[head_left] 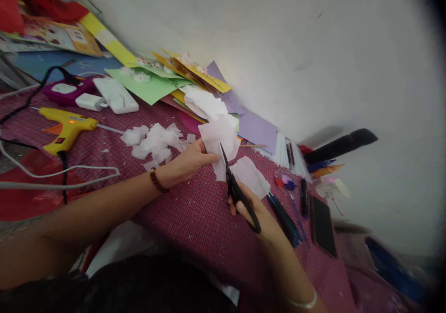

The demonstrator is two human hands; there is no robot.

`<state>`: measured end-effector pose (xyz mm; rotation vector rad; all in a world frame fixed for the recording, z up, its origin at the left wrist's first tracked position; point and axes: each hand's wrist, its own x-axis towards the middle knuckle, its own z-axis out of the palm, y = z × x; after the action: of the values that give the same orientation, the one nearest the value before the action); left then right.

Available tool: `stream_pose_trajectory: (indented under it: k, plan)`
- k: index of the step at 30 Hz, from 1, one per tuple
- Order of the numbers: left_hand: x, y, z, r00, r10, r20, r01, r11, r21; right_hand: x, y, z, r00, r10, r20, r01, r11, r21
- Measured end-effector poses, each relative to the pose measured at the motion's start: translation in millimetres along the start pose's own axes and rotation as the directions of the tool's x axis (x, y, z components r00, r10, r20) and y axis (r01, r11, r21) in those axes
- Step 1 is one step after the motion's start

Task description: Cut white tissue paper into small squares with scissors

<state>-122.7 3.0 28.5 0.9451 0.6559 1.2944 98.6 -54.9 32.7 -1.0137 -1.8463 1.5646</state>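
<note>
Nothing here reads clearly as words or numbers! Up by the wall, dark marks like handwriting run along the yellow sheet [204,73] — too small and soft to make out. Just below it, the green sheet [149,89] shows a dark scribble near its right end, no letters to be had. Over to the left, the yellow glue gun [68,129] wears a small pale-blue label on its body, and its lettering won't resolve. And farther back, a printed cover [66,36] carries a white panel with fine marks — a blur, every one.
</note>
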Motion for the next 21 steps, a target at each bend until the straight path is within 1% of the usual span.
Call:
stream_pose_trajectory:
  k: [5, 11, 16, 18, 21]
  plan:
    - [-0.6, -3.3, 0.8, 1.000, -0.023, 0.007, 0.023, 1.000, 0.015, 0.8, 5.6, 3.3, 0.998, 0.038, -0.046, -0.036, 0.998, 0.046]
    - [-1.9, -2.5, 2.9, 1.000, -0.018, 0.013, 0.017, 0.999, 0.047, 1.7, 4.2, 5.4, 0.996, 0.042, -0.081, -0.040, 0.999, 0.028]
    - [-2.7, -1.0, 4.2, 0.999, -0.035, 0.003, 0.035, 0.998, 0.046, 1.8, 3.0, 5.0, 0.990, 0.099, -0.096, -0.098, 0.995, 0.019]
    - [-1.3, 0.0, 3.3, 1.000, -0.028, -0.008, 0.028, 0.999, 0.029, 2.0, 3.3, 4.8, 0.988, 0.117, -0.104, -0.116, 0.993, 0.009]
    - [2.4, 2.8, -0.5, 0.998, -0.010, -0.057, 0.008, 1.000, -0.027, 2.1, 4.5, 5.2, 0.985, 0.129, -0.115, -0.130, 0.992, 0.000]
